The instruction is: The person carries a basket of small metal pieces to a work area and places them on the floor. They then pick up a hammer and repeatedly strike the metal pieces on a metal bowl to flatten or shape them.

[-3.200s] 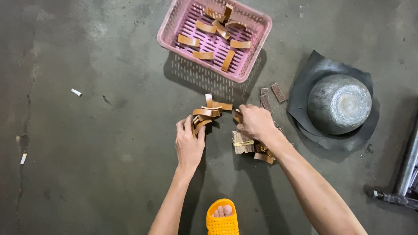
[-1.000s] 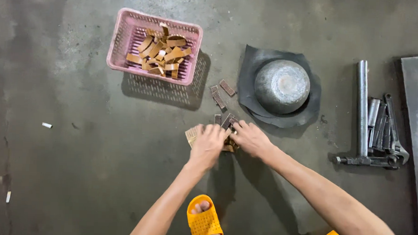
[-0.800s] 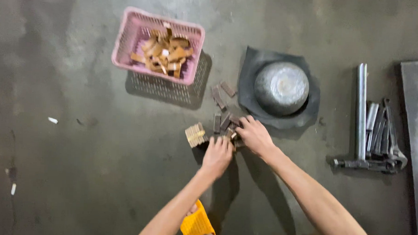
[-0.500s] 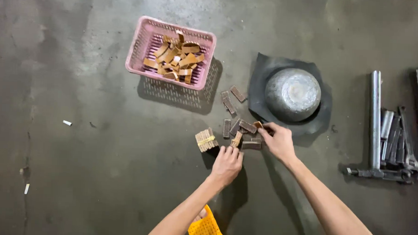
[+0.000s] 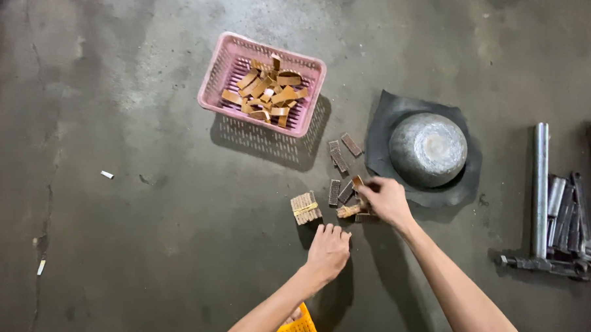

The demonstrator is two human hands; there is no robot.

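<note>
On the grey concrete floor [image 5: 124,199], the right hand [image 5: 387,200] reaches to a small heap of flat brown pieces [image 5: 350,210], its fingers curled over the heap's right side and touching it; whether they actually pinch a piece cannot be told. The left hand [image 5: 328,248] rests flat and empty on the floor, fingers spread loosely, just near of a banded bundle of brown strips [image 5: 305,207], close to it but apart. A few dark flat pieces [image 5: 343,154] lie loose just beyond the heap. Farther off and to the left stands a pink slotted basket [image 5: 228,59] holding curled brown strips [image 5: 266,97]. Right of the heap, an upturned metal bowl [image 5: 428,149] sits on a dark rubber sheet [image 5: 389,110]. Metal pipes and tools [image 5: 556,214] lie at the far right
</note>
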